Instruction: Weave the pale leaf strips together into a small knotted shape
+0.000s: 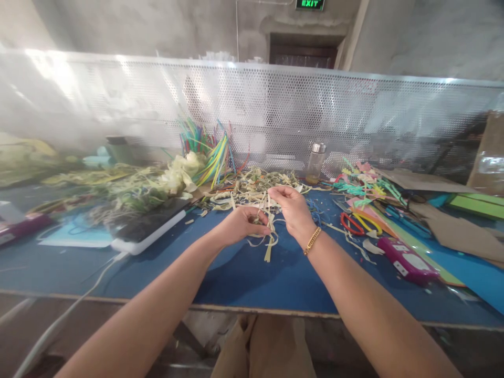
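Pale yellowish strips (271,239), thin and ribbon-like, hang between my two hands above the blue tabletop (244,286). My left hand (246,223) pinches the lower part of them between thumb and fingers. Higher up, my right hand (290,206), with a gold chain bracelet (312,241) at the wrist, pinches an upper end of a strip. Loose ends dangle and curl below the fingers. Just beyond my hands lies a heap of similar pale strips and scraps (255,185). What exactly the strips form is too small to tell.
Left are a dark tray with a white edge (149,231), a green-yellow pile (134,189) and coloured stems (214,152). A glass bottle (316,163) stands behind. Right are red-handled scissors (352,223), a purple box (407,261) and cardboard (460,226). A perforated metal screen (299,100) closes the back.
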A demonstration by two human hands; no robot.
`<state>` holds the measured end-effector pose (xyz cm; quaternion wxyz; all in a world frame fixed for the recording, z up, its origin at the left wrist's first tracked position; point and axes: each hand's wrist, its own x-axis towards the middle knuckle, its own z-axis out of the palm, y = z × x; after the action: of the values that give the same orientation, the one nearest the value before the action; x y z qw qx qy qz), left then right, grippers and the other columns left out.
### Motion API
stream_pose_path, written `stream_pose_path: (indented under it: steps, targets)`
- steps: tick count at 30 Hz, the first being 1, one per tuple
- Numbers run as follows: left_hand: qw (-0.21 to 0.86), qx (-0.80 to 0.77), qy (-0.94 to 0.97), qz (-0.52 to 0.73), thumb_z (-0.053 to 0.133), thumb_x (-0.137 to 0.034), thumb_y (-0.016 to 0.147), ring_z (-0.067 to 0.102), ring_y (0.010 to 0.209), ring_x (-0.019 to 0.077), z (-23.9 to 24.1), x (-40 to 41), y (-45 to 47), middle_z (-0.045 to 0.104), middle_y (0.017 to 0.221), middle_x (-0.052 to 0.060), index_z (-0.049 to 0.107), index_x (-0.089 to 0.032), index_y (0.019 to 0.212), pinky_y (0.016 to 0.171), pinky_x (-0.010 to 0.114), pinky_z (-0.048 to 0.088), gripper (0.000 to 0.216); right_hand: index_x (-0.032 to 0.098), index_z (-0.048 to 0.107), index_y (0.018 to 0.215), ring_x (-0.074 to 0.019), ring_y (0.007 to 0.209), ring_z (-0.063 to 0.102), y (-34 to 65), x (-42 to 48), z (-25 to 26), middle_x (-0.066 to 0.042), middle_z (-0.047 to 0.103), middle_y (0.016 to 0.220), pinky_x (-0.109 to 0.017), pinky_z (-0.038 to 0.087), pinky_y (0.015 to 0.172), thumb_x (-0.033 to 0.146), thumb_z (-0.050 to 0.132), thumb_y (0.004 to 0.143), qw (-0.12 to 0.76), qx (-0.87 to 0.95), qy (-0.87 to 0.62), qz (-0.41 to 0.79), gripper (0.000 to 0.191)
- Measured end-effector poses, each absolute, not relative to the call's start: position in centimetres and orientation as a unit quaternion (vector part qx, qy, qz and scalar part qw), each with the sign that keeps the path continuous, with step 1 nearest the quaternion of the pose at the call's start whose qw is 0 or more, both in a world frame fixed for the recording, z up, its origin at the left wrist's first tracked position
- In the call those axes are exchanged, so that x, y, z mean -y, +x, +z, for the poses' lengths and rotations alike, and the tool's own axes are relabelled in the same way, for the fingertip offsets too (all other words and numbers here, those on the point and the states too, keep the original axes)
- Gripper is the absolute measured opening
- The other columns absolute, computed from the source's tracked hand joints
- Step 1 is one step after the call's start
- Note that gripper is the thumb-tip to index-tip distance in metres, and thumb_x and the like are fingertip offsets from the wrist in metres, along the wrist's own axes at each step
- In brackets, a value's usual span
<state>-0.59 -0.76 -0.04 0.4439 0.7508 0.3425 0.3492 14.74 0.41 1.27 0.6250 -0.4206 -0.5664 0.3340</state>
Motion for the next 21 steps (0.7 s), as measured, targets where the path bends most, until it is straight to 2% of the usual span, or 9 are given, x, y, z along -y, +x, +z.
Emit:
stream_pose_path:
  steps: [4,7,10,12,17,21]
  targets:
    - [0.505,-0.335,0.706,0.367,0.077,-0.031,0.059,0.055,0.058,0.0109,0.2,1.1,-0.6,0.063,0.067,0.002,0.064,-0.015,0.073,0.055,0.024,0.043,0.025,0.019,0.063,0.087,-0.0137,0.085,0.060,15.1,-0.3,1.5,-0.005,0.067,0.092,-0.028,0.048,0.075,0.036,0.061,0.076,0.621,0.584,-0.401,0.336,0.019]
    - [0.541,-0.342,0.646,0.416,0.078,-0.030,0.060,0.056,0.059,0.0107,0.6,1.1,-0.7,0.063,0.066,0.001,0.062,-0.016,0.073,0.056,0.024,0.044,0.025,0.020,0.063,0.094,-0.0138,0.089,0.061,15.7,0.2,2.1,-0.005,0.067,0.097,-0.029,0.047,0.080,0.038,0.056,0.082,0.551,0.645,-0.402,0.346,0.023]
    - [0.577,-0.333,0.581,0.467,0.079,-0.028,0.059,0.054,0.057,0.0083,0.9,0.9,-0.9,0.059,0.063,-0.002,0.060,-0.016,0.071,0.054,0.021,0.041,0.026,0.018,0.065,0.082,-0.0138,0.078,0.061,16.4,0.5,2.5,-0.005,0.067,0.083,-0.028,0.046,0.072,0.044,0.051,0.084,0.456,0.707,-0.412,0.349,0.030]
    - [0.595,-0.328,0.553,0.482,0.079,-0.027,0.059,0.053,0.055,0.0067,1.0,0.8,-1.0,0.058,0.061,-0.004,0.058,-0.016,0.070,0.052,0.020,0.039,0.027,0.017,0.064,0.072,-0.0127,0.067,0.057,16.7,0.3,2.5,-0.002,0.064,0.071,-0.027,0.044,0.065,0.045,0.053,0.082,0.430,0.732,-0.412,0.331,0.031]
    - [0.634,-0.321,0.531,0.461,0.079,-0.025,0.060,0.052,0.055,0.0049,0.8,0.6,-1.1,0.057,0.063,-0.004,0.057,-0.016,0.070,0.052,0.018,0.039,0.026,0.018,0.064,0.071,-0.0106,0.060,0.049,17.0,-0.3,2.2,0.001,0.059,0.066,-0.025,0.039,0.061,0.039,0.060,0.075,0.504,0.695,-0.441,0.262,0.022]
    - [0.647,-0.316,0.527,0.451,0.078,-0.023,0.063,0.053,0.056,0.0040,0.7,0.6,-1.2,0.058,0.065,-0.004,0.057,-0.016,0.072,0.053,0.017,0.039,0.024,0.018,0.061,0.067,-0.0100,0.057,0.045,16.7,-0.1,2.5,0.002,0.055,0.062,-0.024,0.036,0.059,0.036,0.059,0.072,0.537,0.645,-0.464,0.284,0.019]
